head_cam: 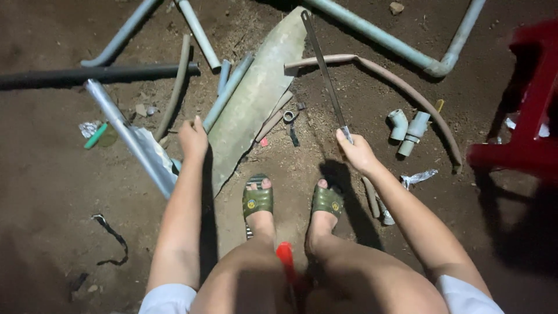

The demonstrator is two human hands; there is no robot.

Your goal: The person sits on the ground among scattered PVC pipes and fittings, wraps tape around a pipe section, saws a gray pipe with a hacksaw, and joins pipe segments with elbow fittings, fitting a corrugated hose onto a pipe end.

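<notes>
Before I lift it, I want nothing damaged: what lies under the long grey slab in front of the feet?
The grey slab lies on bare dirt. A thin grey pipe rests along its left edge by the left hand. Anything beneath stays hidden.

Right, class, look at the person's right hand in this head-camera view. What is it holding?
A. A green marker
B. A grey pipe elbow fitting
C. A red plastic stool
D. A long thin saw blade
D. The right hand grips the near end of a long thin saw blade that points away over the dirt, while the pipe elbow fitting lies apart on the ground, untouched.
</notes>
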